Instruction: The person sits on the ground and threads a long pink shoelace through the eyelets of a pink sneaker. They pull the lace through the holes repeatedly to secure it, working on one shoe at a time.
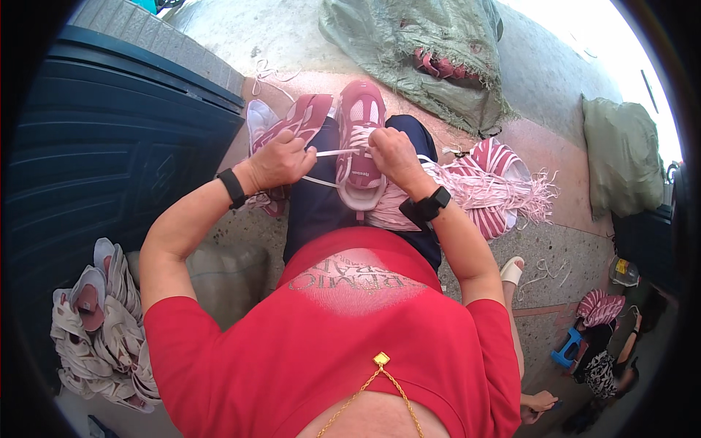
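A pink-and-white sneaker upper (363, 175) lies lengthwise on my lap, its toe pointing away from me. Between my hands a white shoelace (330, 153) is pulled taut across its eyelets. My left hand (281, 158) pinches the lace to the left of the shoe. My right hand (395, 155) is closed at the lacing on the right side; its fingertips are partly hidden, and it seems to grip lace there. Another stretch of lace (321, 181) loops below my left hand. More pink-and-white uppers (310, 113) lie by my left knee.
A bundle of pale pink laces (475, 187) lies across striped uppers (504, 157) on my right. A torn green sack (409, 51) with pink pieces is ahead. White uppers (102, 328) are piled by the dark blue door (109, 146). Other people sit at the lower right.
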`<state>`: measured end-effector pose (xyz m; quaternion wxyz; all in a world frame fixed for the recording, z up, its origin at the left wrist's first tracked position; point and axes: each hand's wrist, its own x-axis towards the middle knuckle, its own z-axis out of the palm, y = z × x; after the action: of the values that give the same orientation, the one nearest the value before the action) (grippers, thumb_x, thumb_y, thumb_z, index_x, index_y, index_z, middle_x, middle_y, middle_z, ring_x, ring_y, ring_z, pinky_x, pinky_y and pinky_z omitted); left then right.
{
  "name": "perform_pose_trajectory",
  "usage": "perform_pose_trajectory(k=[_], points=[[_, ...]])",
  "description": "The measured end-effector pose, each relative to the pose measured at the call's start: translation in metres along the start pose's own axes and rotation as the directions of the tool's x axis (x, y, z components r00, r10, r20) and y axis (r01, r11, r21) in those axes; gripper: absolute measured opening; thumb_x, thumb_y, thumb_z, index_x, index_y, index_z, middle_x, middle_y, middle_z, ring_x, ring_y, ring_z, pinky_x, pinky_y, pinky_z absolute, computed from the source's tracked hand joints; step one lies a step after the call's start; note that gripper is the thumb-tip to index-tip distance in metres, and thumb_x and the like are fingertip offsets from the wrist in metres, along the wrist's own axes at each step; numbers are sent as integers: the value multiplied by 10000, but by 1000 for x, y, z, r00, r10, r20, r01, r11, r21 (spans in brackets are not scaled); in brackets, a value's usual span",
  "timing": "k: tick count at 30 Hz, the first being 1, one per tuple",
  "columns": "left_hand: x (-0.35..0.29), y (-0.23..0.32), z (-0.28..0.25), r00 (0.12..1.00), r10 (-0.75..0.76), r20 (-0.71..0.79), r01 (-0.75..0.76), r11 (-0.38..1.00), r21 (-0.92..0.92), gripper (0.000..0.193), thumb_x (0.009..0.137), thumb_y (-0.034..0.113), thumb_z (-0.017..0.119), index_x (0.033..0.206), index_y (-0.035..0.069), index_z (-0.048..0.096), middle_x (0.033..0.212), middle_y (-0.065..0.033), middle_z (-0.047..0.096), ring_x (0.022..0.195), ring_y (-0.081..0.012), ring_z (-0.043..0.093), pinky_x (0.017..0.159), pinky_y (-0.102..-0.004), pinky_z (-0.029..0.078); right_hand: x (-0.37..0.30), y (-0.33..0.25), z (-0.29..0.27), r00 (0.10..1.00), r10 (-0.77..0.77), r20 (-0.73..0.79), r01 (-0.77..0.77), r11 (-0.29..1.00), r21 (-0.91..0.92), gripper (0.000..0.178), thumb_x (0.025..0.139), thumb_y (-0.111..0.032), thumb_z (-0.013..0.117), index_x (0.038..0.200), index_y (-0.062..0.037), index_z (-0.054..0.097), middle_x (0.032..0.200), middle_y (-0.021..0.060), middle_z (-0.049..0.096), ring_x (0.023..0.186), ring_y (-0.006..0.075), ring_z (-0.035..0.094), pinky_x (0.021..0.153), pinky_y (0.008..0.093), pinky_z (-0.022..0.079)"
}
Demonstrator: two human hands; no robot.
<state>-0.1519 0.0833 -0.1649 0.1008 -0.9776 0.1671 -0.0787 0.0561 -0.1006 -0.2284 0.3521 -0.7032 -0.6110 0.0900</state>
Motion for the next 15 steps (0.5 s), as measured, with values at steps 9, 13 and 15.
perform_pose_trajectory(k=[9, 13, 15], points=[[-17, 7, 26, 857, -512, -67, 461, 817, -346, 211, 838, 133, 584, 1018, 25, 609, 894, -127, 627, 981, -294, 558, 853, -404, 432, -10, 20, -15, 953, 299, 51, -303, 946, 113, 144, 833, -165, 611, 877, -29, 590, 773, 133, 626, 777, 326, 594, 700, 408, 458], [43, 33, 41, 745, -637, 199, 584, 479, -656, 239, 855, 184, 579, 1033, 35, 636, 940, -156, 638, 975, -333, 556, 849, -410, 441, -10, 8, -33, 855, 393, 339, -451, 885, 112, 252, 843, -257, 608, 894, -10, 592, 789, 195, 646, 803, 375, 622, 723, 439, 466], [58, 25, 32, 754, -461, 468, 656, 566, -500, 239, 837, 226, 601, 993, 57, 668, 912, -164, 648, 948, -338, 581, 824, -416, 457, -9, -9, -48, 797, 390, 462, -470, 880, 66, 264, 838, -267, 613, 897, -11, 596, 781, 210, 640, 812, 378, 621, 726, 440, 464]])
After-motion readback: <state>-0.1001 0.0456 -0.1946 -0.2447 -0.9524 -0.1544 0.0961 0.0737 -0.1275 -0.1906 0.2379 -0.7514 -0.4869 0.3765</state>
